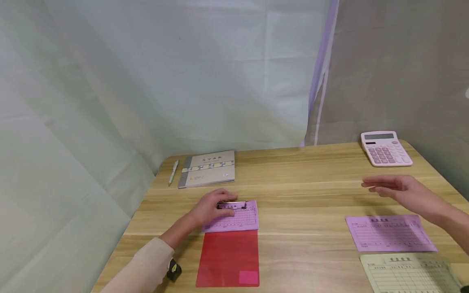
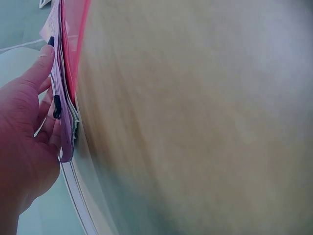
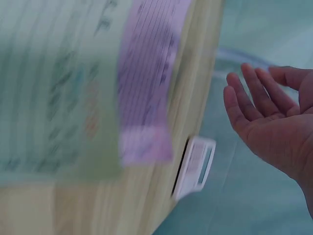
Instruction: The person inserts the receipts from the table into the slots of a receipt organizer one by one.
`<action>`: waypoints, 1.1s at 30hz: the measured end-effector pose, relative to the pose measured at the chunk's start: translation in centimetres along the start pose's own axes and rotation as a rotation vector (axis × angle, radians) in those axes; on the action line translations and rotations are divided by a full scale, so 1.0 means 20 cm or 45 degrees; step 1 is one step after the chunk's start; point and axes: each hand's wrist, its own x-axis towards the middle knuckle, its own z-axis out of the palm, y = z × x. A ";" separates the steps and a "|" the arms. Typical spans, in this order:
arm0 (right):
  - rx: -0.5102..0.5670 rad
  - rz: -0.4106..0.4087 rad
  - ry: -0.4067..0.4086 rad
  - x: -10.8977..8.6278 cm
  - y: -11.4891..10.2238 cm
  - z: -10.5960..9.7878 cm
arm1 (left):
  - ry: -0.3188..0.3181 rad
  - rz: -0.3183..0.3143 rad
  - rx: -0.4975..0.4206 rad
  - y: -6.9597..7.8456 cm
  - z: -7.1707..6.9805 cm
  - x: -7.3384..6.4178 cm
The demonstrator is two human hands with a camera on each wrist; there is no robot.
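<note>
My left hand [image 1: 210, 208] pinches the clip [image 1: 239, 205] of the red clipboard [image 1: 230, 251], flat on the counter [image 1: 304, 244]; right hand [image 1: 408, 193] hovers, fingers extended, holding nothing. Board should be light, stiff, slick; purple slip [image 1: 243, 219] limp, crease-prone. I'd grip the clip end.

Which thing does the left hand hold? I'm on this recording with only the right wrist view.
Observer: In the head view, the left hand holds a metal clip at the top of a purple form.
Operator: And under that form?
Observer: A red board, showing past the form's near edge.
Operator: What lies beyond that hand?
Observer: A notebook, with a pen to its left.
</note>
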 end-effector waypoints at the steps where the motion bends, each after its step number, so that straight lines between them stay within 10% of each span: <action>1: 0.006 0.004 0.009 -0.02 0.03 -0.02 | 0.001 -0.006 -0.003 0.00 0.00 0.00; 22: -0.188 0.277 0.193 -0.26 0.48 -0.14 | 0.031 0.011 0.018 -0.01 0.02 0.00; 33: -0.270 0.186 0.264 -0.27 0.53 -0.09 | 0.033 -0.002 0.042 0.00 0.02 0.01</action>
